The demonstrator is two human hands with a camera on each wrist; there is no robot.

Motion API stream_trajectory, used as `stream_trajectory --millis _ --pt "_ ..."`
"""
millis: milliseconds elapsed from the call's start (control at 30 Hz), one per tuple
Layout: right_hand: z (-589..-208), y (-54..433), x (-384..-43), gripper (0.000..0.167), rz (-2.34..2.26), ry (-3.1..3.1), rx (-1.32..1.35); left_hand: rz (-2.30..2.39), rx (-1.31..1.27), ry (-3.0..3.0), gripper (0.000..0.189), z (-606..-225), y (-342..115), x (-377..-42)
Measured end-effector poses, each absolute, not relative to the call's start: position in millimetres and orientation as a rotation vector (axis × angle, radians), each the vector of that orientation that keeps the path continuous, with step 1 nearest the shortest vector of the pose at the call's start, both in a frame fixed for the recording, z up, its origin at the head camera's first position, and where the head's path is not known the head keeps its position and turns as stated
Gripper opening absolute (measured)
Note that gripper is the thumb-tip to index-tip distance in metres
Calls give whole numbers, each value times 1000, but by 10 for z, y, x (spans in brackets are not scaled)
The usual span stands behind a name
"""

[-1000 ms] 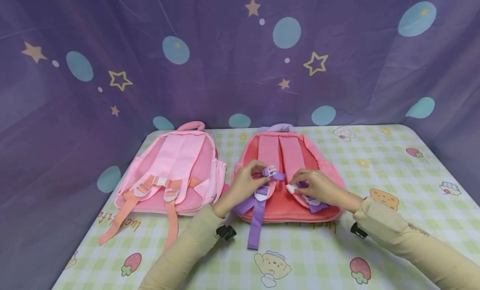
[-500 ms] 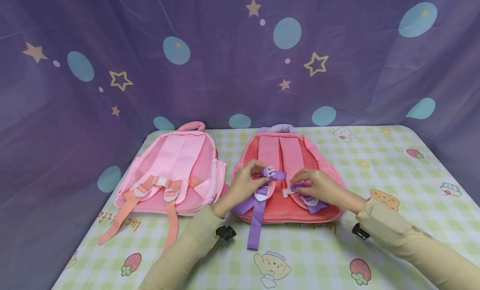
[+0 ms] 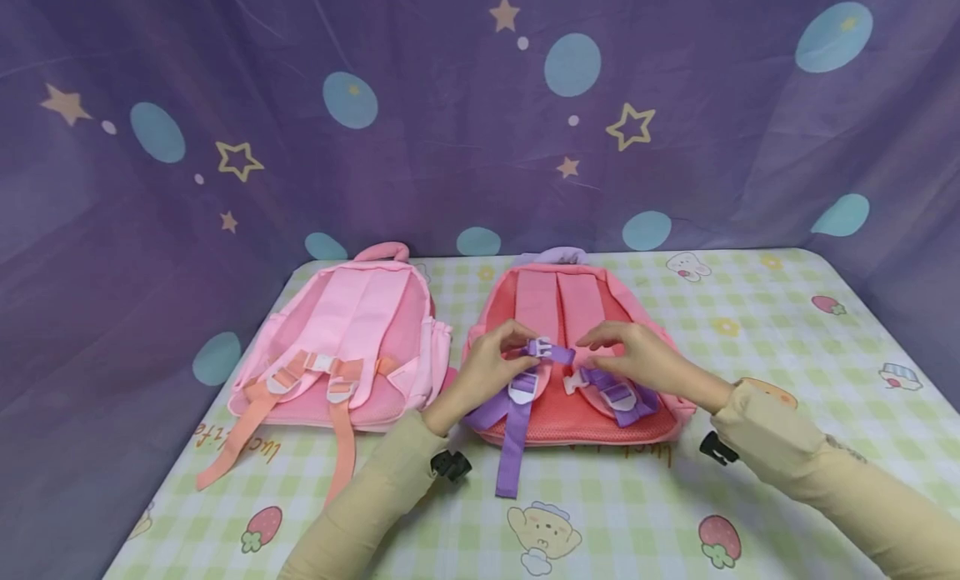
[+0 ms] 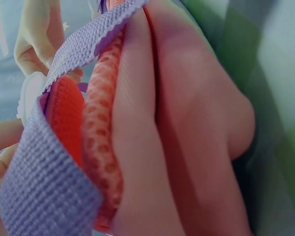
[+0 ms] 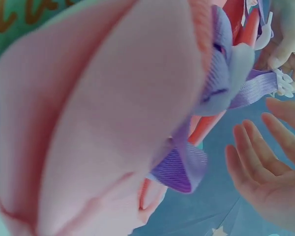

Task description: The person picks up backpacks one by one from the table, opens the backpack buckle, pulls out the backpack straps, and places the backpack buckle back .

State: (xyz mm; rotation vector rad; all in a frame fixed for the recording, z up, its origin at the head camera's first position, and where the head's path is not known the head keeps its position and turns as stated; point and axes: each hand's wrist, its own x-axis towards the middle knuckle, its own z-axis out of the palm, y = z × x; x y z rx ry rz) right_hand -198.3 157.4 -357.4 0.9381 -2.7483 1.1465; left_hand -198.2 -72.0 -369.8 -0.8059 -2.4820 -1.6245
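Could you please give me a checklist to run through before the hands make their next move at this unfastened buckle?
1. Left hand holds left buckle piece: ok.
2. Right hand holds right buckle piece: not ok, it holds nothing.
3. Buckle pieces lined up: not ok, the right one sits lower in the head view.
4. Purple-strapped backpack lying back panel up: ok.
5. Buckle pieces undamaged: cannot tell, too small.
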Motion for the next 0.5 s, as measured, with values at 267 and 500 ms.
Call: stream_trajectory --millis 267,500 --pt "-3508 1516 -2037 23 1151 -2820 948 -1672 -773 -2497 23 -3599 -704 -1915" --pt "-3477 1430 -2077 22 1190 -2865 941 -1627 -791 -2521 23 -3706 -729 -1981"
